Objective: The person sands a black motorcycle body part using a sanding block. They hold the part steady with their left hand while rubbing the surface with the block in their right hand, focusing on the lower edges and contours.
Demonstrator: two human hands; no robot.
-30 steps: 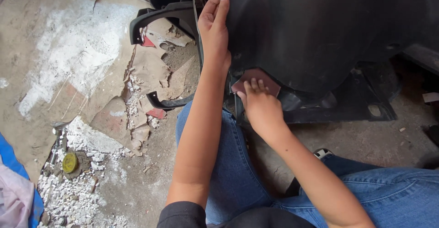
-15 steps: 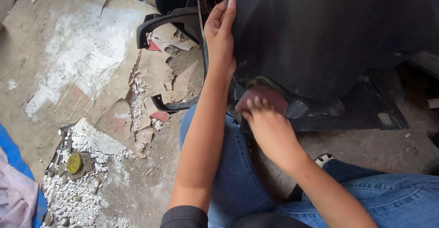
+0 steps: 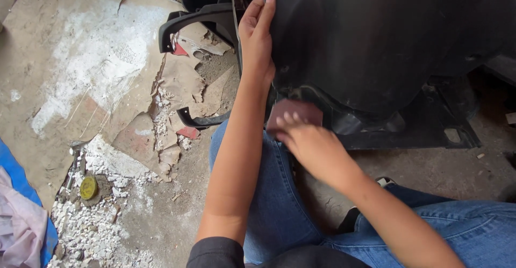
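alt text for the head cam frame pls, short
A seated person's left hand braces a large black plastic panel while the right hand presses reddish-brown sandpaper against its lower edge. Torn cardboard and white rubble cover the ground on the left.

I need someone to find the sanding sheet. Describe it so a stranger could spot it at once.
Start at the large matte black plastic body panel steadied by the left hand. At its lower edge, the right hand presses on a small reddish-brown sheet of sandpaper. It is the only flat reddish-brown piece lying on the black plastic.
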